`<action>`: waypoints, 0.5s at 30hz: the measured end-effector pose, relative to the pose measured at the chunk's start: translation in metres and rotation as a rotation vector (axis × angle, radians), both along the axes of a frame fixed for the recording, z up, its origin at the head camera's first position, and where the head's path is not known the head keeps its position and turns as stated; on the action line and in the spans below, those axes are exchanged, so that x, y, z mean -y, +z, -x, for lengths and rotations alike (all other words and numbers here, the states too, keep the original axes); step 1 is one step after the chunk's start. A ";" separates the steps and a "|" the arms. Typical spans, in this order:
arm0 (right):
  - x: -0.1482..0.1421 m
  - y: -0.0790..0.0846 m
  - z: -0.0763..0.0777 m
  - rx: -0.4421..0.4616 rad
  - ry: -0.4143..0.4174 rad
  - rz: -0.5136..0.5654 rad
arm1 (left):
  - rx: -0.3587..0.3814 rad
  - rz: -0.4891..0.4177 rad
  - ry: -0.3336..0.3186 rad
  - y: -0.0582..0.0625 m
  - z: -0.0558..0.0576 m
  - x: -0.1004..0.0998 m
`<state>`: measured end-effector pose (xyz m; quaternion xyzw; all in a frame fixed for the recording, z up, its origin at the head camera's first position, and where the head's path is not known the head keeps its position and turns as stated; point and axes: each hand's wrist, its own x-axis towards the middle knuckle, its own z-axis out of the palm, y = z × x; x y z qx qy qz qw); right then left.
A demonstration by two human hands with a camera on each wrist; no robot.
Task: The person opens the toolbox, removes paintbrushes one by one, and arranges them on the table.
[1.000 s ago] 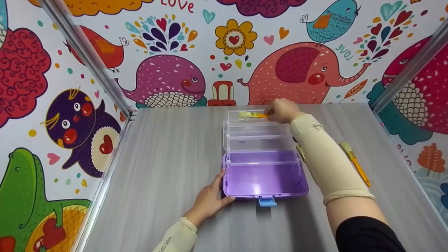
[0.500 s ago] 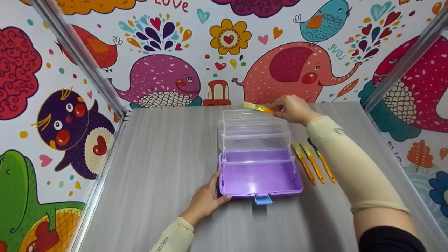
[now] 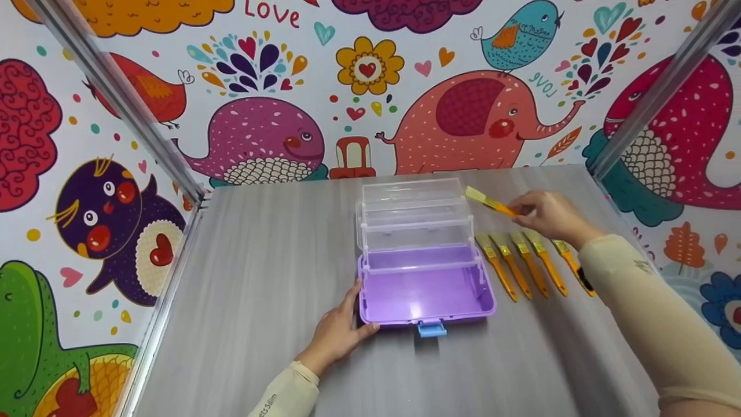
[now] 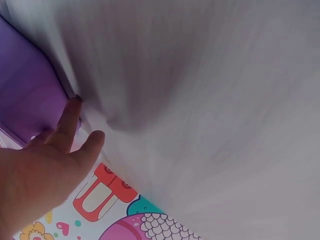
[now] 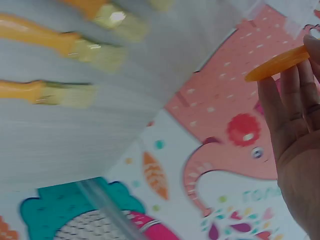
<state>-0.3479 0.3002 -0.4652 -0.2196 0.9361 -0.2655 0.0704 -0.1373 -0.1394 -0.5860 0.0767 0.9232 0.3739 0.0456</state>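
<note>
A purple storage box with a blue latch stands open on the table, its clear fold-out trays raised in steps toward the back. My left hand rests against the box's front left corner, thumb along the front and fingers at the side; the left wrist view shows the extended fingers touching the purple wall. To the right of the top tray, my right hand pinches a paintbrush by its orange handle, pale bristles pointing left. In the right wrist view its handle lies across the fingers.
Several similar paintbrushes lie side by side on the grey table, right of the box. The rightmost brush is partly hidden by the right wrist. A wall with printed animals and metal posts bounds the table.
My right hand has lifted the paintbrush from the top tray and carried it right, clear of the box. The brushes on the table have come into view. The left hand stays at the corner.
</note>
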 end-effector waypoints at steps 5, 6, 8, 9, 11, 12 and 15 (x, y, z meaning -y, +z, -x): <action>-0.030 -0.015 -0.018 0.026 -0.033 0.002 | 0.003 0.005 -0.001 0.000 0.000 0.001; -0.035 -0.018 -0.021 0.031 -0.038 0.002 | 0.001 0.006 -0.001 0.000 0.000 0.001; -0.044 -0.024 -0.027 0.047 -0.062 0.001 | -0.005 0.006 -0.001 0.000 0.000 0.001; -0.048 -0.027 -0.029 0.049 -0.070 -0.001 | -0.008 0.008 -0.001 0.000 0.000 0.001; -0.054 -0.032 -0.033 0.050 -0.091 -0.006 | -0.012 0.012 -0.002 -0.001 0.001 0.000; -0.057 -0.034 -0.034 0.047 -0.099 -0.004 | -0.014 0.013 -0.003 -0.001 0.001 0.000; -0.063 -0.038 -0.039 0.046 -0.123 0.002 | -0.018 0.011 -0.008 0.000 0.001 -0.001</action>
